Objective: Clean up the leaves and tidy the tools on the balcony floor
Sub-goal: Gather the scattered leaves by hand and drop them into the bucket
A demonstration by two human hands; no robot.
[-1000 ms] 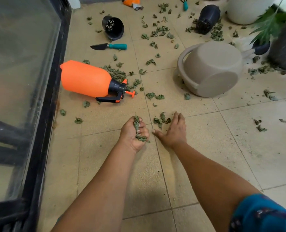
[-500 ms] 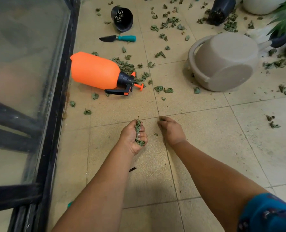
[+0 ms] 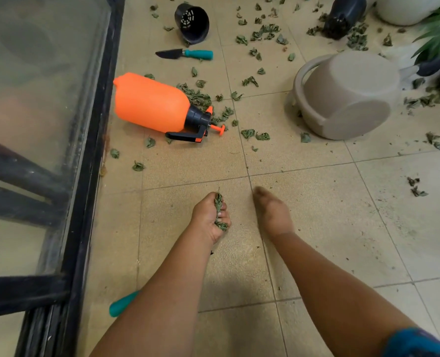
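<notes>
My left hand (image 3: 208, 220) grips a bunch of dry green leaves (image 3: 218, 202) just above the tiled floor. Beside it, my right hand (image 3: 273, 215) rests low on the tile with its back up and its fingers curled under; what it holds is hidden. More loose leaves (image 3: 255, 135) are scattered farther out. An orange pump sprayer (image 3: 149, 101) lies on its side ahead to the left. A trowel with a teal handle (image 3: 198, 54) lies beyond it. A teal tool handle (image 3: 122, 304) pokes out from under my left forearm.
A grey watering can (image 3: 347, 96) lies tipped over at the right. Two black pots (image 3: 192, 23) (image 3: 342, 16) lie on their sides at the back, near a white planter (image 3: 404, 9). A black-framed glass door (image 3: 90, 176) runs along the left.
My right hand went from flat over a small leaf pile to curled and pulled back; that pile is gone from the floor. The view has shifted back, and the left hand still holds its leaves.
</notes>
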